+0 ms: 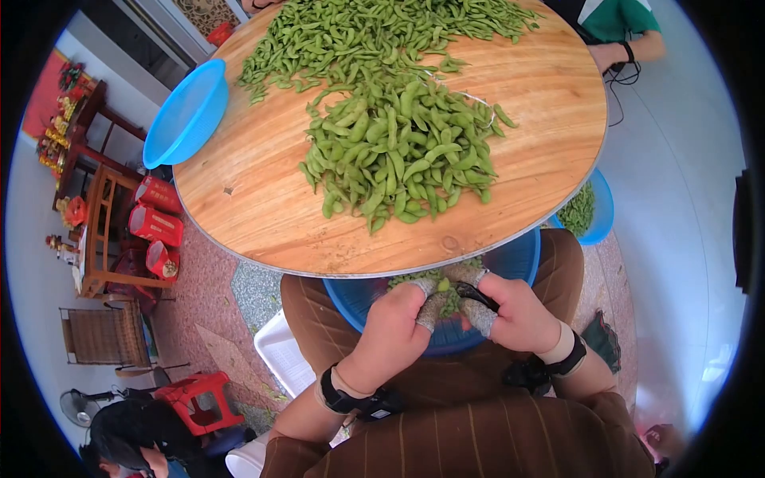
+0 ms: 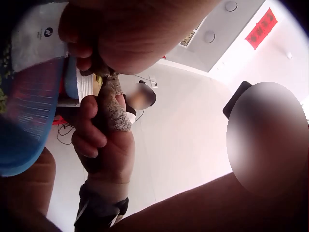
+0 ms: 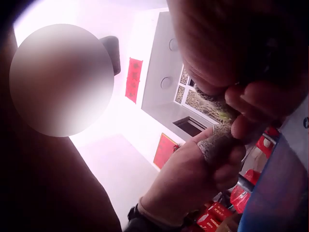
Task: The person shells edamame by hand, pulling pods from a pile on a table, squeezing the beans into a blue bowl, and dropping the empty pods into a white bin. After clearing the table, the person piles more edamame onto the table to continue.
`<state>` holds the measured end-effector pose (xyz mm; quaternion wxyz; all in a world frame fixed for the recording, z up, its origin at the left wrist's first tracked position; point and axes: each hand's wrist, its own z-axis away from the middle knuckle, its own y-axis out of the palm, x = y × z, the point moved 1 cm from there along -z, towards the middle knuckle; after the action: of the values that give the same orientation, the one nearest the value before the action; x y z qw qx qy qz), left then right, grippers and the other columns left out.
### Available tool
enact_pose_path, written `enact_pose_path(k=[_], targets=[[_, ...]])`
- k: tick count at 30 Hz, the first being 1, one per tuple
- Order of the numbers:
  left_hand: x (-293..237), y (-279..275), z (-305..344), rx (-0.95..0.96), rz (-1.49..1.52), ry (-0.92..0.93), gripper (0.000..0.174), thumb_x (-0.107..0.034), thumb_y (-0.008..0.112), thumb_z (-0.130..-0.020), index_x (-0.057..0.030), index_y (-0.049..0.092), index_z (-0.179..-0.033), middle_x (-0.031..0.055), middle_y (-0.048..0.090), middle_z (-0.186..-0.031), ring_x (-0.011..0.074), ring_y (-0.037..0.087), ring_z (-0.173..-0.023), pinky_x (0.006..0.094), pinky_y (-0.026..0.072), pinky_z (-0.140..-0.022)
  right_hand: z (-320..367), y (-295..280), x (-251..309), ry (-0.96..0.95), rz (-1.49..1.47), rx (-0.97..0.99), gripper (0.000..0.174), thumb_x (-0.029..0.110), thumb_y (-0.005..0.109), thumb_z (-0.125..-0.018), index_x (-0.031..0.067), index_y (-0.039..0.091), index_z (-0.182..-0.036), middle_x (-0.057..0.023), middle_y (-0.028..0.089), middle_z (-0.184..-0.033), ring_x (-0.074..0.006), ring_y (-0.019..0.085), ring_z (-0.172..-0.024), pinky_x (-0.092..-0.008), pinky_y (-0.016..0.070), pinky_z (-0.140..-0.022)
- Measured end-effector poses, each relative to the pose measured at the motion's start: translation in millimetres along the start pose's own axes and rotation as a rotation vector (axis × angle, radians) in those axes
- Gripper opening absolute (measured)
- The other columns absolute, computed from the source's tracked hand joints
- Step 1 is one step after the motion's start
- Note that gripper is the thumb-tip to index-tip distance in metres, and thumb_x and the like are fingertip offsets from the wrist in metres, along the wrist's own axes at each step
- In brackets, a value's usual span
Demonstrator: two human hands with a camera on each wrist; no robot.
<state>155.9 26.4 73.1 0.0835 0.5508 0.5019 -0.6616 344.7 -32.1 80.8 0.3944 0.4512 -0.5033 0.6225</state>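
Note:
My left hand and right hand meet over a blue basin at my lap, just below the table's near edge. Grey speckled covers wrap the thumbs and forefingers, as the left wrist view shows on a finger cover. Between the fingertips both hands pinch a small green edamame pod, mostly hidden by the fingers; a bit of the pod shows in the right wrist view. Small green beans lie in the basin beneath. A heap of edamame pods sits in front of me on the round wooden table.
A larger spread of pods covers the table's far side. An empty-looking blue bowl leans at its left edge. Another blue basin stands right, a white basket and red stool left. Another person's arm is at the upper right.

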Motion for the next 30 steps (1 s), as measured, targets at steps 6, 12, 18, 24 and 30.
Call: enact_pose_path(k=[6, 12, 18, 24, 30], targets=[[3.4, 4.1, 4.1, 0.037, -0.051, 0.072, 0.017, -0.002, 0.056, -0.083, -0.0017, 0.059, -0.100, 0.0140, 0.057, -0.080, 0.0286, 0.058, -0.072, 0.0354, 0.0463, -0.065, -0.1, -2.4, -19.7, 0.269, -0.580, 0.210, 0.035, 0.012, 0.055, -0.091, 0.0046, 0.052, -0.126, 0.0008, 0.063, -0.086, -0.0186, 0.060, -0.069, -0.0330, 0.0509, -0.068], [24.7, 20.6, 11.7, 0.333, 1.664, -0.703, 0.019, -0.021, 0.045, -0.096, -0.0038, 0.052, -0.098, 0.0047, 0.049, -0.071, 0.0142, 0.043, -0.055, 0.0264, 0.0332, -0.051, 1.0, 15.7, -49.0, -0.037, -0.313, 0.040, 0.039, 0.015, 0.059, -0.089, 0.0051, 0.051, -0.126, -0.0015, 0.058, -0.075, -0.0180, 0.055, -0.059, -0.0340, 0.0488, -0.059], [37.4, 26.6, 12.5, 0.312, 1.551, -0.870, 0.027, -0.025, 0.035, -0.099, -0.0032, 0.050, -0.094, 0.0042, 0.045, -0.067, 0.0127, 0.038, -0.052, 0.0250, 0.0311, -0.050, -1.5, 17.4, -63.2, -0.132, 0.074, -0.110, 0.030, 0.017, 0.063, -0.087, 0.0045, 0.058, -0.114, -0.0042, 0.056, -0.069, -0.0157, 0.055, -0.058, -0.0322, 0.0478, -0.057], [38.5, 28.1, 13.2, 0.447, 1.663, -0.849, 0.030, -0.024, 0.035, -0.099, -0.0003, 0.052, -0.106, 0.0042, 0.044, -0.065, 0.0117, 0.036, -0.049, 0.0248, 0.0301, -0.048, -12.4, 5.1, -48.8, 0.177, -0.447, 0.124, 0.018, 0.017, 0.061, -0.090, 0.0038, 0.061, -0.102, 0.0031, 0.057, -0.070, -0.0028, 0.047, -0.052, -0.0198, 0.0376, -0.046], [43.2, 22.6, 17.9, 0.520, 1.611, -0.799, 0.030, -0.023, 0.041, -0.097, 0.0009, 0.053, -0.110, 0.0015, 0.043, -0.064, 0.0096, 0.034, -0.048, 0.0234, 0.0282, -0.046, -13.0, 9.4, -60.7, -0.052, -0.248, 0.101, 0.020, 0.020, 0.069, -0.084, 0.0027, 0.060, -0.088, -0.0026, 0.057, -0.064, -0.0090, 0.049, -0.052, -0.0260, 0.0403, -0.048]])
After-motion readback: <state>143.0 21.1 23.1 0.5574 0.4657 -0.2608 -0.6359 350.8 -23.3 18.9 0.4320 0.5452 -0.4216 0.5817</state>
